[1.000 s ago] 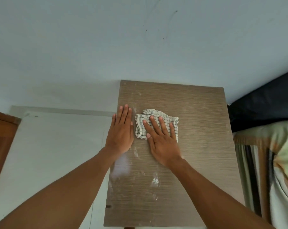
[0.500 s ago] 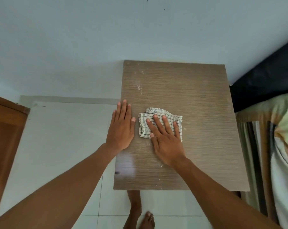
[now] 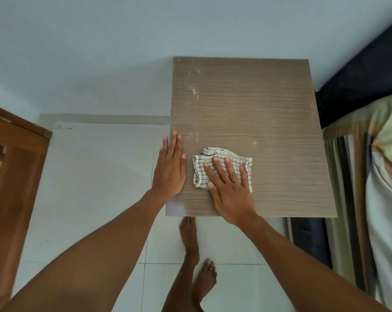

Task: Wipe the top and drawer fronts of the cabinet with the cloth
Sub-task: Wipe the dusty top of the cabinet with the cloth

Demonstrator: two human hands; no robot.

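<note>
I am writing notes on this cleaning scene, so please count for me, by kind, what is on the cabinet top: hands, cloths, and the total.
Hands: 2, the left hand flat at the left edge of the brown wood-grain cabinet top, the right hand pressing on the cloth.
Cloths: 1, the crumpled white cloth with dark checks.
Total: 3

Both bare arms reach up from the bottom of the frame. Left hand (image 3: 171, 167) lies flat, palm down, fingers together, just left of centre. Right hand (image 3: 229, 190) beside it presses flat too, fingers spread.
</note>
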